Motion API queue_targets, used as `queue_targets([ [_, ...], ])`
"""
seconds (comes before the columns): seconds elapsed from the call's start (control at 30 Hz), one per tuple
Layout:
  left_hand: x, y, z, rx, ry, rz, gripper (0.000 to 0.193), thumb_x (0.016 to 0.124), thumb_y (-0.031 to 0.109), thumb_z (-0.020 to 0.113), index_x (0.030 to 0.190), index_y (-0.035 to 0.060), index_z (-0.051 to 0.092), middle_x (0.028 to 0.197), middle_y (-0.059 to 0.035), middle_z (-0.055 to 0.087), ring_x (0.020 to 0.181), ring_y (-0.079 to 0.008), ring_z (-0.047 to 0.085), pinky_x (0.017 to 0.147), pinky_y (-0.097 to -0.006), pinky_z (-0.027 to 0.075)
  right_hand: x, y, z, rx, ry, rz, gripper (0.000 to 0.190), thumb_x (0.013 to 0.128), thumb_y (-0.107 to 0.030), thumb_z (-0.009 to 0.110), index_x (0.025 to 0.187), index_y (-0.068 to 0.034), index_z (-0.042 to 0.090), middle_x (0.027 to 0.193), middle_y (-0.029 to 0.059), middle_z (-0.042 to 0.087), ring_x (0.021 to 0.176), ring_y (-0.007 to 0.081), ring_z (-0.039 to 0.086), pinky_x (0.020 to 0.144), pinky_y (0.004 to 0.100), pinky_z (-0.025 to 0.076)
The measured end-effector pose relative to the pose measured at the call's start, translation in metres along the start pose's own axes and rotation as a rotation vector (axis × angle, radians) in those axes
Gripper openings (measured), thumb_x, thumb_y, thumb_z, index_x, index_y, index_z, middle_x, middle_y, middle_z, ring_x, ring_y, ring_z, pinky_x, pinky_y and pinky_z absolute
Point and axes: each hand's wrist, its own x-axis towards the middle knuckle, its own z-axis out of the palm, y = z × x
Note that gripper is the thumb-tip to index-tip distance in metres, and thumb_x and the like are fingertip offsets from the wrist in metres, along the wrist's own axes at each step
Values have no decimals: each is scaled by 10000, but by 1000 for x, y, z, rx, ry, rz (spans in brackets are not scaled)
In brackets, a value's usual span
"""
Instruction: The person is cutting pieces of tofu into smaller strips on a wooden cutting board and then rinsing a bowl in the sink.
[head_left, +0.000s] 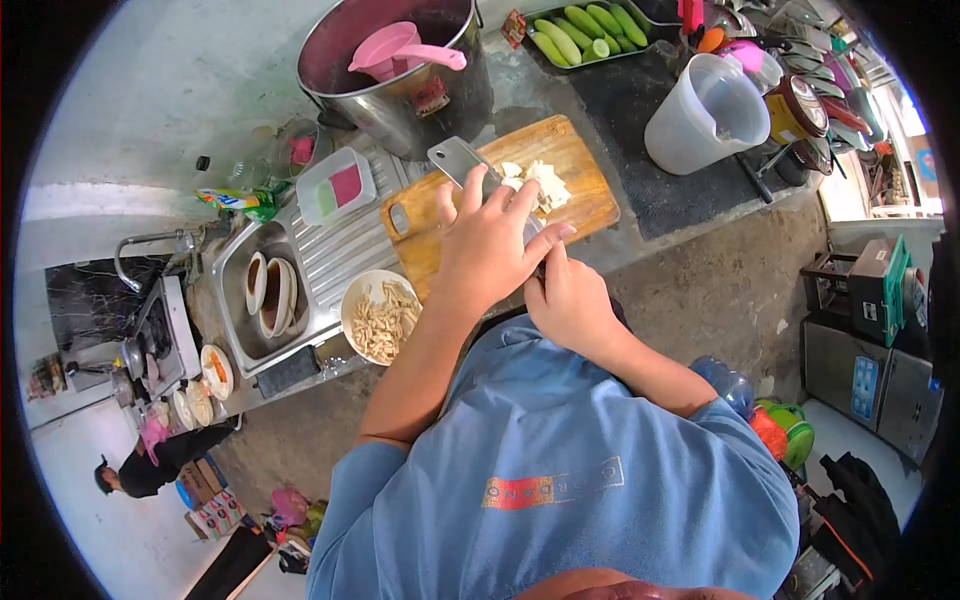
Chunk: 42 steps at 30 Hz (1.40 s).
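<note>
My right hand (574, 304) grips the handle of a cleaver (459, 159), whose broad metal blade slants up and left over a wooden cutting board (589, 169). Across the blade lies my left hand (487, 236), its fingers spread and palm down; it hides much of the blade, and whether it presses on the metal cannot be told. White chopped food pieces (551, 184) sit on the board just beyond the left fingertips. A white bowl of pale cut strips (384, 319) stands left of my left forearm, close to the counter edge.
Left are a steel sink (300, 330) with soiled dishes and a plastic container (336, 186). A large metal pot (390, 112) holding a pink dipper, a tray of green cucumbers (589, 34) and a translucent bucket (679, 124) stand beyond. Another person (154, 469) is far left.
</note>
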Motion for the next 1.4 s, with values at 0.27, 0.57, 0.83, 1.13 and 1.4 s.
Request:
queue_targets([
  [0.27, 12, 2, -6, -3, -116, 1, 658, 906, 628, 523, 1255, 81, 628, 1187, -122, 665, 1312, -370, 415, 1074, -613, 182, 6, -3, -8, 11, -47, 31, 448, 864, -151, 538, 1162, 142, 375, 717, 275, 640, 650, 450, 638, 618, 542, 521],
  [0.57, 20, 3, -10, 39, -146, -11, 639, 910, 628, 519, 1217, 86, 661, 1193, -122, 667, 1327, -352, 398, 1084, -579, 191, 4, -1, -9, -1, -30, 17, 497, 870, -169, 536, 1224, 124, 345, 730, 275, 644, 662, 459, 637, 633, 548, 519],
  [0.83, 6, -12, -24, -257, 321, -53, 398, 871, 382, 708, 1128, 82, 659, 1087, -117, 653, 1143, -323, 561, 987, -475, 370, 5, 1, -10, 135, -35, 62, 363, 867, -142, 528, 1149, 68, 435, 812, 308, 637, 785, 493, 623, 724, 552, 491],
  [1.13, -47, -74, 12, -645, 271, -803, 299, 892, 299, 693, 848, 10, 629, 651, -52, 593, 600, -132, 547, 596, -295, 455, 2, -7, -8, 563, -113, 161, 215, 886, -64, 498, 1076, 36, 493, 750, 162, 572, 658, 259, 577, 656, 386, 470],
  [1.4, -62, -79, 26, -781, -146, -959, 323, 906, 302, 651, 878, -20, 653, 708, -116, 673, 642, -181, 680, 607, -320, 482, -1, -27, 2, 621, -290, 291, 186, 895, -53, 436, 1060, 20, 483, 676, 37, 504, 605, 107, 457, 568, 282, 394],
])
